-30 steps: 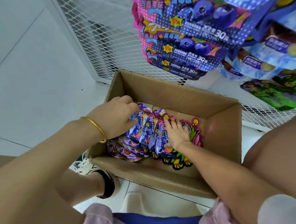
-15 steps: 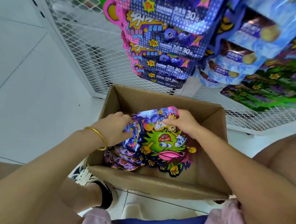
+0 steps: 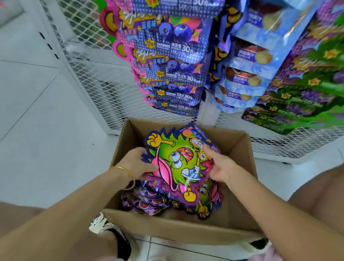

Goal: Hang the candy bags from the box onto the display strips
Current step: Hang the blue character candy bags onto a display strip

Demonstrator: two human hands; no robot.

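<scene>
We see a brown cardboard box with a matt, papery, slightly rough face. The green monster-shaped candy bag is glossy plastic film, and light glints off it. The hanging blue and purple bags shine likewise. The white mesh panel looks like painted metal, the thin gold bangle like polished metal, and the pale floor tiles are smooth with a faint sheen.

White tiled floor — cardboard box stands on it, beside a mesh rack.

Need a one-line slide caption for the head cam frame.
Left hand and right hand hold monster-shaped candy bags over the cardboard box, beneath hanging bags on the mesh rack.
</scene>
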